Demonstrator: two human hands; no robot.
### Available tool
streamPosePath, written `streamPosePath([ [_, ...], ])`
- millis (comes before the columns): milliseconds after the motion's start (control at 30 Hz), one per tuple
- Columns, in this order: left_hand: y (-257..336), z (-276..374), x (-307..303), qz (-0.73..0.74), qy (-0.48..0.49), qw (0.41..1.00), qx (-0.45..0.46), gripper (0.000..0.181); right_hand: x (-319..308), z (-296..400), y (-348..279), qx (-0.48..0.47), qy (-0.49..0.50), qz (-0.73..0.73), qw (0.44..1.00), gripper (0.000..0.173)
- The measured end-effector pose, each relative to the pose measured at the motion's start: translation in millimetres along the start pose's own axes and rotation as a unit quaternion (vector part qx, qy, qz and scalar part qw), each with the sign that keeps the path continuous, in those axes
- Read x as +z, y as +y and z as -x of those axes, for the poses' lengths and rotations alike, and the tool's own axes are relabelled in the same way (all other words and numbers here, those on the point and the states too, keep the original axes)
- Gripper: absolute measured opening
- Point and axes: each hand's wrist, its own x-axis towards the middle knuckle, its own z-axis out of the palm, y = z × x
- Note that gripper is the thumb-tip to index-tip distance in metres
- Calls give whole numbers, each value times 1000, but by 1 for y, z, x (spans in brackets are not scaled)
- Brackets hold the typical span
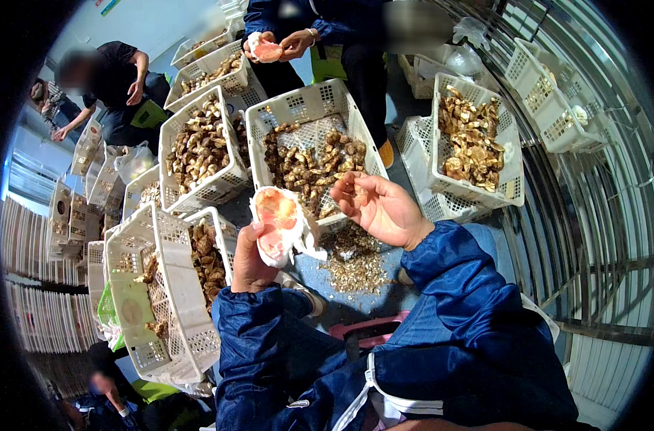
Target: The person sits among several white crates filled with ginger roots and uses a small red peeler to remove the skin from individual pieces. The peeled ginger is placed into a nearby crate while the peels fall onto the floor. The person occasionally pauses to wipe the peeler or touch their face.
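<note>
My left hand (251, 258) holds up a piece of pomelo (277, 215), its pink flesh partly wrapped in torn white pith. To the right of it my right hand (378, 207) is raised, palm up and fingers curled; a small pale bit may lie at its fingertips, but I cannot tell. Beyond both hands stands a white plastic crate (373, 156) with brown mushrooms (305, 172) in it. Dark and pale scraps (356, 269) lie on the blue floor below my hands.
A person opposite holds another pomelo piece (266, 49). Mushroom crates stand at the left (168, 129) and right (437, 161); a tilted crate (168, 301) is near my left arm. Metal racking (591, 258) lines the right side. A pink stool (375, 328) shows below me. Other people sit farther left.
</note>
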Motion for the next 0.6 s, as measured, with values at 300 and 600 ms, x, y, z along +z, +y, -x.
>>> streamPosePath([
  [300,3,-8,-11,11,24,999,-28,53,12,-2,-3,-5,39,-48,998,38],
  [600,1,-14,-16,-16,20,999,-28,50,-6,-4,-5,6,93,-125,988,22],
])
